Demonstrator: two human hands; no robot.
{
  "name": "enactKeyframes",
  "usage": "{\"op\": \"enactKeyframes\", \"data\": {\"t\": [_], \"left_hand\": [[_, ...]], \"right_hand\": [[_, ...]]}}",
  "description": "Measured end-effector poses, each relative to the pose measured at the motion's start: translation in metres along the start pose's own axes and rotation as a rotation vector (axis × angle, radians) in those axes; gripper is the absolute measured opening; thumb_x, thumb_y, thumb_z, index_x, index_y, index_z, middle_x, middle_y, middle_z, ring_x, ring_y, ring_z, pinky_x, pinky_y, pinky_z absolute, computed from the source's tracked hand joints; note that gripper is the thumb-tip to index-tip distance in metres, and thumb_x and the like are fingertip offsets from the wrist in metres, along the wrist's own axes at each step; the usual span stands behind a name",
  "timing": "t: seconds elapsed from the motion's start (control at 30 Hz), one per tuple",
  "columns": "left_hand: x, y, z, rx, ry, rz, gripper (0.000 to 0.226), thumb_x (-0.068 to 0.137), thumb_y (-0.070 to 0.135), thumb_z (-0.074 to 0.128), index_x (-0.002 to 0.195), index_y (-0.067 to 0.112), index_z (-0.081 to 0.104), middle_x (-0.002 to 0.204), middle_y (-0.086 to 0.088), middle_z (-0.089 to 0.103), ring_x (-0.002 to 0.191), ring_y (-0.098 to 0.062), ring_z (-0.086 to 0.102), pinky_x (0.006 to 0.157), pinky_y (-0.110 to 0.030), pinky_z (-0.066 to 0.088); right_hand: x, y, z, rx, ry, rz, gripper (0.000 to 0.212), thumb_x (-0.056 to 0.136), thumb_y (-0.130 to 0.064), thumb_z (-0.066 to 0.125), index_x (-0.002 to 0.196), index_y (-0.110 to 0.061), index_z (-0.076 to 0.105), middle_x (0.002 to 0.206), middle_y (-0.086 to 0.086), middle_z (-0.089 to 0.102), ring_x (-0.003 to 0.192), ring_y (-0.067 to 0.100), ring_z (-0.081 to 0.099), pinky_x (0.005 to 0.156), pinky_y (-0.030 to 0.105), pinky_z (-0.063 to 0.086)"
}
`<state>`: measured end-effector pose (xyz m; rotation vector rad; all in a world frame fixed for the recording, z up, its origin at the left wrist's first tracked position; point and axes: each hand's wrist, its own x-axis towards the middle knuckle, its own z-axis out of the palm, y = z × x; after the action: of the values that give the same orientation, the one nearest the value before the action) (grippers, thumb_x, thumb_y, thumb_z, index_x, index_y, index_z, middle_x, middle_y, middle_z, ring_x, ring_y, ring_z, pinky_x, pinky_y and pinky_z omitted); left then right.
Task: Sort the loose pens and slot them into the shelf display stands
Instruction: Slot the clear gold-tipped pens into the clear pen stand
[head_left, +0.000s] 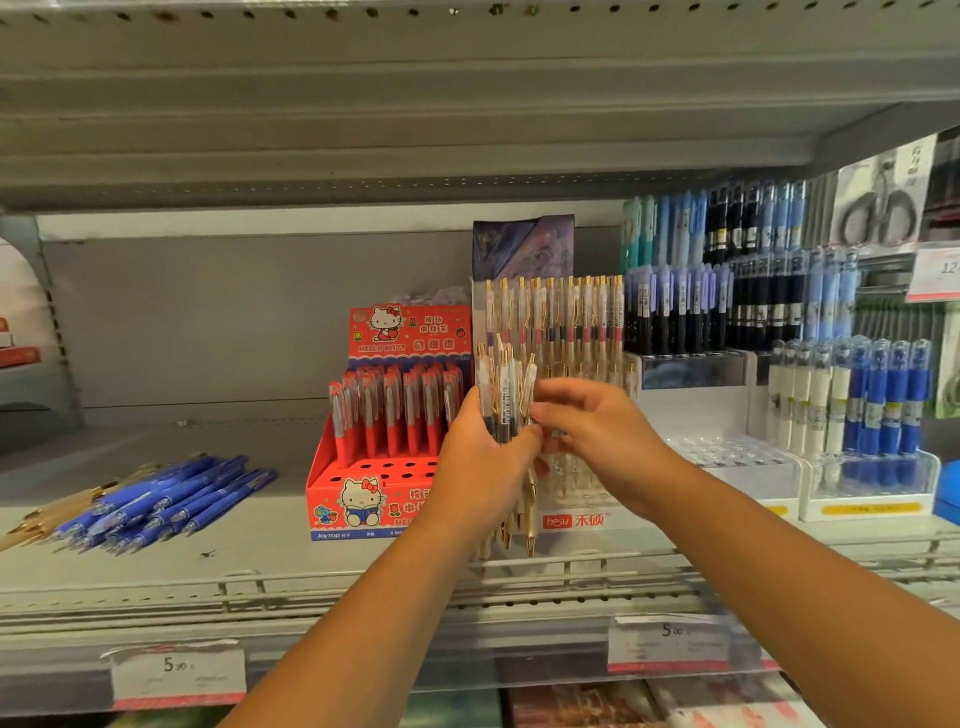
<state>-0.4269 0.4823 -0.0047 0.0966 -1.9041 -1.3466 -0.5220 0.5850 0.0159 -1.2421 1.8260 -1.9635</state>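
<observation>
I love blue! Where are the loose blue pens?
The loose blue pens lie heaped on the shelf at the left of the head view, beside the red Hello Kitty stand.

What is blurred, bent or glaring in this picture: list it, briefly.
Head view: wide-angle lens bows the upper shelf and the wire rail; head view: the right hand is smeared by motion, the left hand and its pen bundle sharper; head view: the left price tag soft, small print unreadable; lighting even, no strong glare.
</observation>
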Motion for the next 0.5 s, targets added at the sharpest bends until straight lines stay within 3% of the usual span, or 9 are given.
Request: {"op": "enactKeyframes", "data": {"t": [0.1,0.17,0.27,0.4,0.5], "left_hand": [[0.001,0.000,0.000,-0.010,0.008,0.020,0.036,0.089,0.012,0.066,0.119,0.030,0.059,0.101,0.007,0.072,0.093,-0.012,0.069,0.080,-0.034,0.057],[0.000,0.000,0.000,-0.016,0.022,0.032,0.036,0.088,0.014,0.068,0.118,0.033,0.059,0.101,0.015,0.072,0.092,-0.001,0.067,0.077,-0.021,0.054],[0.000,0.003,-0.002,-0.042,0.055,0.040,0.036,0.088,0.016,0.069,0.113,0.038,0.057,0.098,0.026,0.069,0.090,0.009,0.064,0.067,-0.005,0.048],[-0.002,0.005,-0.005,-0.035,0.071,0.039,0.036,0.089,0.010,0.065,0.102,0.041,0.054,0.091,0.037,0.064,0.084,0.017,0.060,0.060,0.002,0.041],[-0.003,0.005,-0.005,0.007,0.053,0.030,0.037,0.090,0.011,0.064,0.098,0.045,0.052,0.089,0.042,0.061,0.084,0.023,0.056,0.060,0.005,0.038]], "right_hand": [[0.001,0.003,0.000,0.110,0.022,0.011,0.022,0.090,-0.004,0.066,0.110,-0.012,0.067,0.090,0.003,0.073,0.080,0.013,0.069,0.074,0.025,0.056],[0.002,0.002,-0.001,0.156,0.038,0.018,0.021,0.088,-0.002,0.067,0.108,-0.009,0.068,0.087,0.003,0.074,0.081,0.014,0.071,0.070,0.022,0.055],[0.003,0.001,-0.002,0.217,0.073,0.019,0.023,0.087,-0.002,0.069,0.109,-0.005,0.066,0.095,0.012,0.074,0.088,0.025,0.073,0.071,0.027,0.058],[0.005,-0.004,-0.014,0.339,0.185,-0.012,0.024,0.088,0.000,0.066,0.111,-0.005,0.061,0.098,0.015,0.071,0.086,0.029,0.074,0.068,0.032,0.060],[0.008,-0.005,-0.026,0.244,0.311,-0.102,0.020,0.089,-0.003,0.067,0.107,-0.012,0.062,0.103,0.013,0.068,0.083,0.023,0.074,0.065,0.028,0.060]]}}
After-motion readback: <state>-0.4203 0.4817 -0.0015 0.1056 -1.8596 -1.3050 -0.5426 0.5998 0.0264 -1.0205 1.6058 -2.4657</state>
